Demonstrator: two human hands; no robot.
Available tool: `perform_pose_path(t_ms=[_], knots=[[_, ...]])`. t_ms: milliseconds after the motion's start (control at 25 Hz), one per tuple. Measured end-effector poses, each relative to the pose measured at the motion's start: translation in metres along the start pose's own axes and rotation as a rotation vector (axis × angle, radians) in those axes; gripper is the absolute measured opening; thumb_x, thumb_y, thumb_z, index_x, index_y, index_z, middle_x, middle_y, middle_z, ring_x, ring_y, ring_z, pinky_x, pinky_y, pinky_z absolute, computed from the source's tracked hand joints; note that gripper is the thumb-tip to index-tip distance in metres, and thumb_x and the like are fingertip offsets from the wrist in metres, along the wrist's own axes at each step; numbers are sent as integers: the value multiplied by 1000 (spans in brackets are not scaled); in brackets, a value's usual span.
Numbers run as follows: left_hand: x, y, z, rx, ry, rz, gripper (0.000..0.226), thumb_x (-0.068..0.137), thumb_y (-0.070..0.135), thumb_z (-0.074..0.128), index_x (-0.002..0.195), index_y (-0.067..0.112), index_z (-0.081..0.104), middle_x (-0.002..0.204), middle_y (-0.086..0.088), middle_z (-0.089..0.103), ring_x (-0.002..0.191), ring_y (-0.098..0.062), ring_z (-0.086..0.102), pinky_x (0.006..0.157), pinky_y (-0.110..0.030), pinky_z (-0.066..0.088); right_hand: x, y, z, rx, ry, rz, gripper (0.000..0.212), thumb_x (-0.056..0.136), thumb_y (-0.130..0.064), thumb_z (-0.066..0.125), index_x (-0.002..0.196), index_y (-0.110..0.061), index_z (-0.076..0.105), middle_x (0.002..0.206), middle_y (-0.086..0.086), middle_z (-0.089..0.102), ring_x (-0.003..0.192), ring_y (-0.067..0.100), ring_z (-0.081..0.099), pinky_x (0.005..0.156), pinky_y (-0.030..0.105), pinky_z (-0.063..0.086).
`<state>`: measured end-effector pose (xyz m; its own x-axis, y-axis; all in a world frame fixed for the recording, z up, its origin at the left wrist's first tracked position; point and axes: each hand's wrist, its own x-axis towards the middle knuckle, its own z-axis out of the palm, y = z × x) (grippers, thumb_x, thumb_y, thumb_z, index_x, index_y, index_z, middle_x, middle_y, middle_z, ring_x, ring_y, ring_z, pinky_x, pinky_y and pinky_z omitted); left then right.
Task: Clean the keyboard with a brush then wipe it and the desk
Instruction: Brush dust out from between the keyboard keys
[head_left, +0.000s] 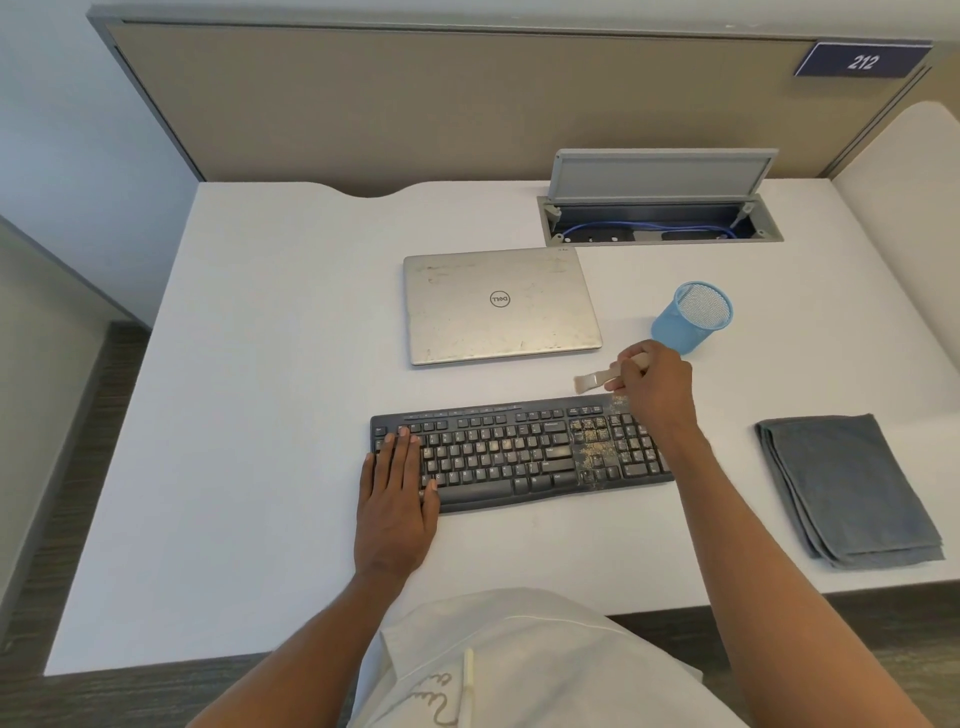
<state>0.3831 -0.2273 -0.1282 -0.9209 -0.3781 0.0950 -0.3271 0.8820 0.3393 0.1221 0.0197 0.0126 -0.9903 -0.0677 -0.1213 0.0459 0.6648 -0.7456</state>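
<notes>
**Step in hand: brushing.** I read the left hand (397, 499) as flat with its fingers straight, pressing on the left end of the keyboard (519, 452) to steady it on the bench (260, 364). The right hand (657, 382) was curled round the handle of the brush (592, 382). The brush hung just beyond the keyboard's far edge, with its bristles pointing toward the left-hand side and, as far as I could tell, clear of the keys. The hands were well apart, one at each end of the keyboard.

**Condition of the work.** Pale crumbs (589, 441) lay thick on the keys just nearer me than the right hand, between the main block and the number pad. The keys near the left hand looked cleaner. I judged brushing to be unfinished.

**Next move, as I judged it.** Lower the bristles onto the soiled keys and sweep along the rows while the left hand holds the keyboard against sliding. Light strokes would be needed, since crumbs could drop between the keys or scatter over the bench.

**Wiping not begun.** The folded cloth (841, 488) lay outboard of the right forearm, untouched. A closed laptop (498, 306) sat beyond both hands, and a mesh cup (691, 317) stood just beyond the right hand.
</notes>
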Motion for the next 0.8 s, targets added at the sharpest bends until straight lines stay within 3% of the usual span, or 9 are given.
perform_pose_path(t_ms=[120, 280, 400, 520, 800], knots=[[0, 0, 0, -4, 3, -1, 62, 107, 34, 34, 163, 6, 36, 174, -9, 27, 163, -25, 20, 132, -50, 19, 3, 10, 0, -29, -35, 42, 19, 96, -2, 50, 93, -11, 66, 78, 5, 74, 59, 11, 74, 64, 36, 63], [0, 0, 0, -9, 5, -2, 62, 108, 34, 34, 163, 5, 37, 173, -9, 29, 162, -26, 22, 132, -50, 20, 7, 29, -22, -81, 45, 87, 16, 97, -4, 51, 91, -12, 64, 84, 13, 73, 63, 17, 74, 59, 32, 62], [0, 0, 0, 0, 6, 3, 63, 108, 35, 31, 162, 4, 38, 173, -10, 30, 162, -27, 24, 131, -51, 21, 17, 51, -38, -136, 93, 163, 15, 91, 1, 55, 92, -12, 64, 82, 15, 73, 74, 28, 75, 69, 45, 63], [1, 1, 0, 0, 4, -2, 63, 108, 35, 32, 163, 5, 37, 173, -9, 30, 162, -26, 23, 132, -50, 20, 25, 67, -45, -150, 169, 194, 13, 89, -13, 51, 91, -17, 63, 84, 14, 72, 80, 34, 73, 75, 50, 62], [0, 0, -1, 11, 4, 1, 63, 108, 35, 32, 163, 5, 36, 173, -10, 30, 162, -26, 23, 132, -49, 18, 18, 47, -30, 49, 112, 124, 16, 98, -7, 52, 89, -12, 64, 80, 13, 73, 59, 17, 75, 73, 42, 64]])
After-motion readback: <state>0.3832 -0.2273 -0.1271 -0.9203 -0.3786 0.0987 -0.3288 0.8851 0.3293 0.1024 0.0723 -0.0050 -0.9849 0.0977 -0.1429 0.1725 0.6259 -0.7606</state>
